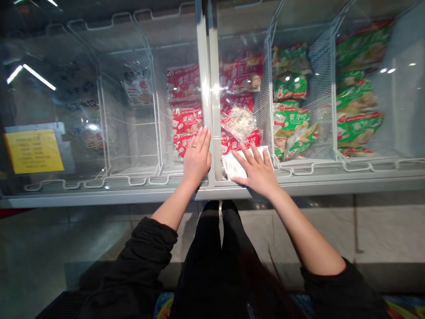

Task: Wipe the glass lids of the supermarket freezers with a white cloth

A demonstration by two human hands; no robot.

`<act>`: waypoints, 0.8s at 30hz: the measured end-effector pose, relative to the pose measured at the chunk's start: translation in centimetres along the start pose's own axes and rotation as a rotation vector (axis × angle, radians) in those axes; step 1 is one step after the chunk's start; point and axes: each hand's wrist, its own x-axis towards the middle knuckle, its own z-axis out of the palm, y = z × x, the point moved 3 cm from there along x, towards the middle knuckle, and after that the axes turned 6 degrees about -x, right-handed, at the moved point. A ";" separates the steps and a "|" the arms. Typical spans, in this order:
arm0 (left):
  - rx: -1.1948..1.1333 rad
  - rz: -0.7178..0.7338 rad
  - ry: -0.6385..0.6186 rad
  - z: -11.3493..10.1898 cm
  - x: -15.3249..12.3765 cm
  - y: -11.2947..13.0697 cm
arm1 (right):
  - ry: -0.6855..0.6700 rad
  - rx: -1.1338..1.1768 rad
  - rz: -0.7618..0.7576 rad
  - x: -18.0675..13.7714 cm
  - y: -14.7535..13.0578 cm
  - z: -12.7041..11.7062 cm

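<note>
Overhead strip lights mirror as white streaks on the glass lid (49, 102) at far left and as small glare dots at far right. The reflection hazes the left baskets (129, 128), while the red packets (186, 119) at centre read bright and fairly crisp. The left hand (197, 155) and right hand (257, 170) are evenly lit; the white cloth (232, 166) under the right nearly blows out. Near floor (66, 239) and dark clothing (212, 274) sink into dimness. The front rail (332, 186) bows toward the edges.

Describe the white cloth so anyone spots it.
On the freezer find the grey centre frame between the glass lids. Just right of it, near edge, the white cloth lies under the right hand. Unlike the printed red and green bags beneath, it is plain white.
</note>
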 end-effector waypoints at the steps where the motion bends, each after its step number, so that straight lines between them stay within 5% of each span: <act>1: -0.004 -0.003 -0.002 0.0 0.0 0.0 | 0.006 0.003 0.039 0.4 0.6 -0.1; 5: 0.010 -0.012 0.011 0.0 0.1 0.1 | 0.057 0.025 0.141 2.1 -0.8 -0.3; 10: 0.010 -0.014 0.011 -0.1 0.1 0.1 | 0.020 0.036 -0.062 1.5 -4.3 0.0; 13: 0.018 -0.022 0.012 -0.1 0.0 0.1 | -0.001 0.016 -0.081 0.1 -1.8 0.3; 18: 0.019 -0.016 0.021 -0.1 0.0 0.1 | 0.061 -0.008 0.140 -0.1 4.1 0.1; 21: 0.044 -0.017 0.020 -0.1 0.0 0.2 | 0.107 -0.013 0.210 1.1 3.2 -0.2; 24: 0.081 -0.007 0.025 -0.2 0.0 0.2 | 0.081 -0.006 0.105 1.2 0.4 -0.1</act>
